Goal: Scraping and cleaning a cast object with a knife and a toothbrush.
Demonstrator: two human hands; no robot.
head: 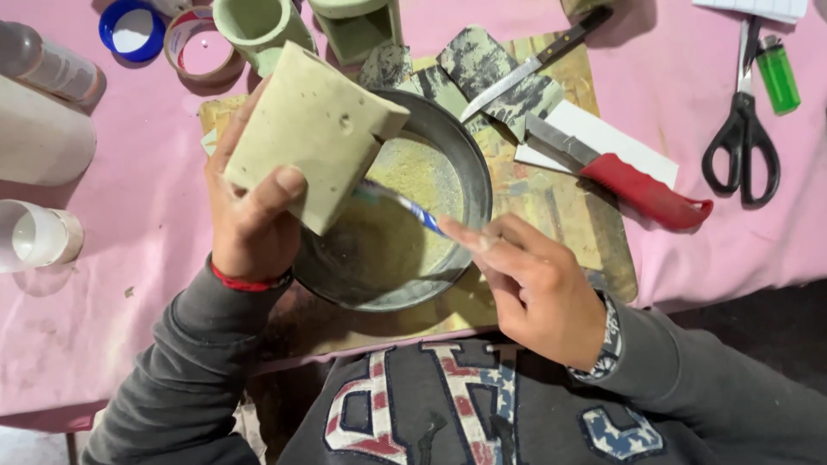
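My left hand (250,211) grips a pale green block (314,133) of cast material, tilted over a round metal pan (469,172). My right hand (538,288) holds a blue and white toothbrush (405,205), whose head touches the block's lower edge. Greenish powder (413,185) lies in the pan under the block. The pan sits on a stained wooden board (560,215).
On the pink tablecloth lie a red-handled knife (633,185), a dark-handled knife (530,65), black scissors (743,129) and a green lighter (778,76). Green cast pots (258,26) stand at the back. A tape roll (200,47), a blue lid (131,30) and white containers (39,133) sit at the left.
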